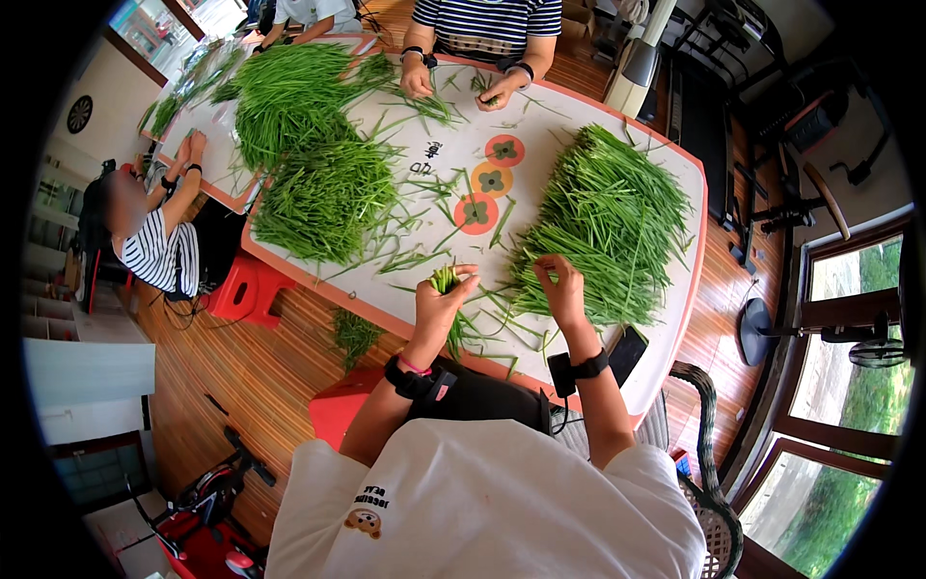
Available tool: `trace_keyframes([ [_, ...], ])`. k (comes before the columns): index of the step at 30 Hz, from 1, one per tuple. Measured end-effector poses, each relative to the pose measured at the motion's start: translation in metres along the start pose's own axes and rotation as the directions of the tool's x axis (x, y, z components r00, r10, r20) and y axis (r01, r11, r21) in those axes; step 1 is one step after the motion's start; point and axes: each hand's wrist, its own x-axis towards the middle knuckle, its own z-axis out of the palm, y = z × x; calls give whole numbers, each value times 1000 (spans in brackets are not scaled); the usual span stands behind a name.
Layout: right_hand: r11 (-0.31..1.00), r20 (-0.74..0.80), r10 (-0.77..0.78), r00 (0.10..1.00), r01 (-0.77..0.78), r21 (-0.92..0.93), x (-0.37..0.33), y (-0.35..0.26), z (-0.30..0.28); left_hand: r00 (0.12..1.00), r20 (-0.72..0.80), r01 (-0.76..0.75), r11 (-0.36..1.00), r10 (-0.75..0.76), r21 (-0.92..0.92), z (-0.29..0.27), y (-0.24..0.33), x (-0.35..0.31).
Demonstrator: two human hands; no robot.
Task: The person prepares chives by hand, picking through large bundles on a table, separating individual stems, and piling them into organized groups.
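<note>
Near the table's front edge, my left hand (442, 304) is closed around a small bunch of garlic chives (445, 280), whose cut ends stick up over the fingers. My right hand (561, 289) hovers to the right of it, fingers curled into a pinch; whatever is between them is too small to make out. Right behind that hand rises a big heap of garlic chives (617, 217), long, thin and green. Loose stalks (492, 323) lie scattered on the white tabletop (405, 232) between and beyond my hands.
More chive heaps (323, 198) cover the table's left side. Across the table, a person in a striped shirt (487, 24) handles stalks; another sits at the left (159, 236). A black phone (627, 352) lies by my right wrist. Red stools (249, 289) and fallen greens (355, 333) are below.
</note>
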Motion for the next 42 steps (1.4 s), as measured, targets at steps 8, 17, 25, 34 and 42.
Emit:
trace_keyframes([
  [8,968,369,-22,929,-72,241,-15,-69,15,1000,2,-15,1000,15,10,15,-3,-1],
  [17,795,95,8,995,51,-605,-9,79,14,978,-208,-45,988,14,-145,-15,-2,4],
  [25,832,40,-76,996,85,-548,-13,63,7,981,-196,-30,975,-14,-219,-16,-5,2],
  [34,979,-23,-145,989,140,-146,-7,-14,-1,998,-65,4,998,-8,-67,3,-5,-3],
  [42,988,122,-154,981,151,31,-20,-73,13,997,-24,-76,994,74,-85,17,10,-7],
])
